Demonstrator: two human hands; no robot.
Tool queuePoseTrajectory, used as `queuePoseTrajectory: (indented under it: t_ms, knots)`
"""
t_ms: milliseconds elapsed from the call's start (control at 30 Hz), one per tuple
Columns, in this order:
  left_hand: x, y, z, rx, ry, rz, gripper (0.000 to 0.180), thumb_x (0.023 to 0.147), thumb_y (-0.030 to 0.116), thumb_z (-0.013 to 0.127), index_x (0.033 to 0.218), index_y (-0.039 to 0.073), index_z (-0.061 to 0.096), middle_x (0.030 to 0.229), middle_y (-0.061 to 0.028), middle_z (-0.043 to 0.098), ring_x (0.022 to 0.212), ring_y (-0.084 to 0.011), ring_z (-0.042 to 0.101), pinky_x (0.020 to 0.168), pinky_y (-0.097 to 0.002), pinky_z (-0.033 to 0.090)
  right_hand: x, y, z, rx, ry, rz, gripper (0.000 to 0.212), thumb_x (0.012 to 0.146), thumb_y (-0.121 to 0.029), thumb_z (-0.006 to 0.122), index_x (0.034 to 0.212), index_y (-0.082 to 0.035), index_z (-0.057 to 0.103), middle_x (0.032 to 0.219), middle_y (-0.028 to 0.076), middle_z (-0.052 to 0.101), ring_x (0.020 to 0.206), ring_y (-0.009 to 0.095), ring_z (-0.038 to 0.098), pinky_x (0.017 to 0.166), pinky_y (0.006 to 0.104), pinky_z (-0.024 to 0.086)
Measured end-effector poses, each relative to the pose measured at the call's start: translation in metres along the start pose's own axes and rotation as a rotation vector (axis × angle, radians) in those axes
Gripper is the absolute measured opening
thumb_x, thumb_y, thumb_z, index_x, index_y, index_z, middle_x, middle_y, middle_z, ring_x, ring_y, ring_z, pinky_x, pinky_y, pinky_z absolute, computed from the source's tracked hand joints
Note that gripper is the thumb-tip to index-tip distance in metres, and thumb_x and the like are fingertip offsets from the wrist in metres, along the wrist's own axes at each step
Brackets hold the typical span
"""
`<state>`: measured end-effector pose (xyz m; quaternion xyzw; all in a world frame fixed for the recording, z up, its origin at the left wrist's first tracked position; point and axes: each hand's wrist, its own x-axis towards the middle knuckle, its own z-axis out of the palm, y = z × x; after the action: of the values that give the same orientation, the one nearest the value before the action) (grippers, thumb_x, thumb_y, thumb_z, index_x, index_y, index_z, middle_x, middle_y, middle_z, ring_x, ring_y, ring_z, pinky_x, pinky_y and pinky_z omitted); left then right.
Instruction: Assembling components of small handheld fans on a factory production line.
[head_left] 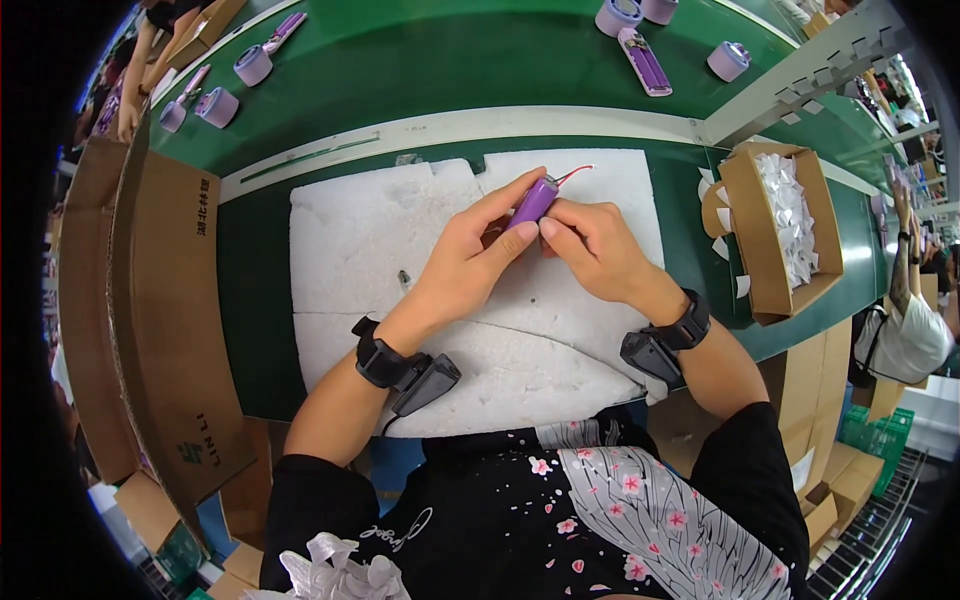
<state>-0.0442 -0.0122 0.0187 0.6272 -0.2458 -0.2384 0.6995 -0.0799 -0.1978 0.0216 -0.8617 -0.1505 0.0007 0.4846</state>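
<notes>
A purple cylindrical battery cell point(535, 203) is held tilted above the white foam sheet. A thin red-and-white wire point(576, 173) sticks out from its upper end. My left hand point(478, 240) is closed around the cell, thumb along its lower side and index finger along its upper side. Right beside it, my right hand point(597, 250) has its thumb and fingers pinched together against the cell's right side. Whatever lies between those fingertips is hidden. Under both hands, the foam sheet point(350, 235) covers the work surface; a small dark piece point(404, 277) lies on it.
An open carton point(760, 240) of white pieces stands at the right, with loose white pieces beside it. A tall cardboard box point(180, 330) borders the left. Beyond a pale rail point(460, 125), a green belt point(430, 70) carries several purple devices. Other people are at both sides.
</notes>
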Motion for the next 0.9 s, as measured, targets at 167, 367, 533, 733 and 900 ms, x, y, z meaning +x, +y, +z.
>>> queuePoseTrajectory:
  t_ms: [167,367,533,733,900]
  knots:
    - [0.0011,-0.0038,-0.0025,0.018,-0.005,0.015,0.050,0.092,0.013,0.057,0.138,0.007,0.041,0.116,-0.0070,0.058,0.101,-0.0123,0.055,0.090,-0.0269,0.044,-0.0002,0.0017,-0.0003,0.021,-0.064,-0.003,0.025,0.093,-0.015,0.042,0.080,0.003,0.054,0.070,0.012,0.060,0.062,0.020,0.058,0.060,0.0317,0.047]
    - [0.0014,-0.0064,-0.0031,-0.007,-0.005,-0.001,0.050,0.089,0.006,0.059,0.136,0.006,0.044,0.111,-0.0085,0.060,0.096,-0.0136,0.058,0.087,-0.0281,0.046,-0.0009,0.0004,0.0005,0.077,-0.074,0.001,0.024,0.093,-0.014,0.041,0.080,0.003,0.052,0.071,0.012,0.060,0.064,0.021,0.058,0.061,0.0316,0.048]
    - [0.0016,-0.0030,-0.0057,-0.008,-0.029,-0.061,0.052,0.087,0.007,0.062,0.136,0.006,0.043,0.121,-0.0090,0.056,0.102,-0.0159,0.058,0.092,-0.0307,0.046,-0.0014,-0.0006,0.0001,0.115,-0.084,0.003,0.024,0.094,-0.014,0.040,0.081,0.003,0.052,0.072,0.012,0.060,0.064,0.021,0.058,0.062,0.0316,0.048]
    - [0.0014,-0.0013,-0.0048,-0.050,-0.013,-0.028,0.055,0.085,0.009,0.066,0.135,0.006,0.044,0.125,-0.0104,0.053,0.106,-0.0180,0.057,0.092,-0.0314,0.046,-0.0026,-0.0001,0.0027,0.206,-0.057,0.015,0.021,0.092,-0.014,0.041,0.082,0.000,0.054,0.068,0.012,0.060,0.062,0.027,0.060,0.060,0.0354,0.047]
    - [0.0015,0.0027,-0.0056,-0.157,-0.007,-0.058,0.058,0.081,0.007,0.070,0.134,0.006,0.045,0.126,-0.0122,0.052,0.108,-0.0188,0.056,0.091,-0.0315,0.048,-0.0029,0.0023,-0.0002,0.218,-0.077,0.026,0.024,0.095,-0.014,0.041,0.086,0.003,0.056,0.075,0.009,0.062,0.066,0.015,0.059,0.062,0.0283,0.050]
